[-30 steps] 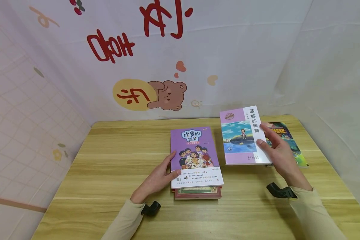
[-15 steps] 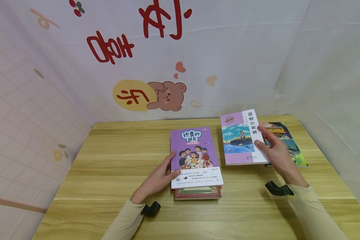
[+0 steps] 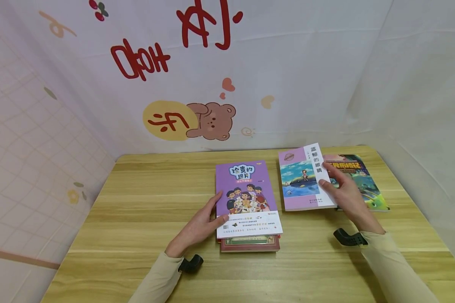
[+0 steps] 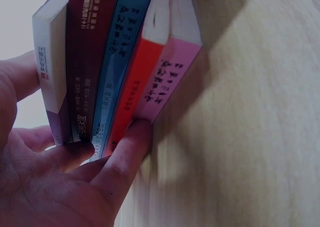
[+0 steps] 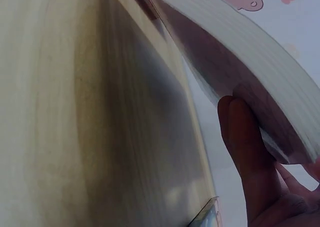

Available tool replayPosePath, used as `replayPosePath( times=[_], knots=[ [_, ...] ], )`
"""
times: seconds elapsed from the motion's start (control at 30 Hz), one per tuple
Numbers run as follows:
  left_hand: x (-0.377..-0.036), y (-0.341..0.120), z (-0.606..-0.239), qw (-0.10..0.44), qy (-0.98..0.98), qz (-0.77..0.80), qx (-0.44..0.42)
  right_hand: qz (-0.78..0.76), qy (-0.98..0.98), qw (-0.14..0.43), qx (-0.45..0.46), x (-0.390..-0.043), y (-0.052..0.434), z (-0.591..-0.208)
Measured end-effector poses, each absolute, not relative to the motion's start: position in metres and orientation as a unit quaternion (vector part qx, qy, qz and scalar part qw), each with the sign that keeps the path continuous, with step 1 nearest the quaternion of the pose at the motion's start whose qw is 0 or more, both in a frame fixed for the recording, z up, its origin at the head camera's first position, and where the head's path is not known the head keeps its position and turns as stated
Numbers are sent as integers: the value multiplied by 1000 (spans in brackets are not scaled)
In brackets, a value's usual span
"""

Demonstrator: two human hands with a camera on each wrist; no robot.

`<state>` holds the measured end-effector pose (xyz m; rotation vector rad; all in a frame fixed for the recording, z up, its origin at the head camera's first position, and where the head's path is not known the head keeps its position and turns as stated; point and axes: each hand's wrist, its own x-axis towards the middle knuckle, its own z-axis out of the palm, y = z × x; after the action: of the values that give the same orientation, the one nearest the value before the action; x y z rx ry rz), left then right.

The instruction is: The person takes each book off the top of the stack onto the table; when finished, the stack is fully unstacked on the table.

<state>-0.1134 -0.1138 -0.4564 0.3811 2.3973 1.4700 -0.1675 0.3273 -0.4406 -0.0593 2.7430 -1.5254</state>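
Observation:
A stack of books lies at the middle of the wooden table, a purple one on top. My left hand rests against its left side, thumb on the cover, straight fingers pressing the spines. My right hand holds a pink book with a sea picture by its right edge, thumb on top, fingers under the page block. That book is tilted, its right side raised, its left edge near the table. A green-covered book lies flat under and beside it.
Printed cloth walls with a bear drawing close in the table at the back and both sides. Bare wood stretches left of the stack and along the front edge.
The pink book has come down and flattened toward the table, with my right hand sinking a little with it. The left hand and the stack have stayed put.

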Motion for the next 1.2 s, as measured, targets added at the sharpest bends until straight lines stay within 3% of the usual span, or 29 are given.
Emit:
replayPosePath(
  times=[0.63, 1.2],
  knots=[
    [-114, -115, -452, 153, 842, 497, 143, -439, 898, 16, -12, -172, 328, -445],
    [-112, -116, -451, 153, 841, 501, 137, -271, 962, -14, -11, -175, 319, -448]
  ],
)
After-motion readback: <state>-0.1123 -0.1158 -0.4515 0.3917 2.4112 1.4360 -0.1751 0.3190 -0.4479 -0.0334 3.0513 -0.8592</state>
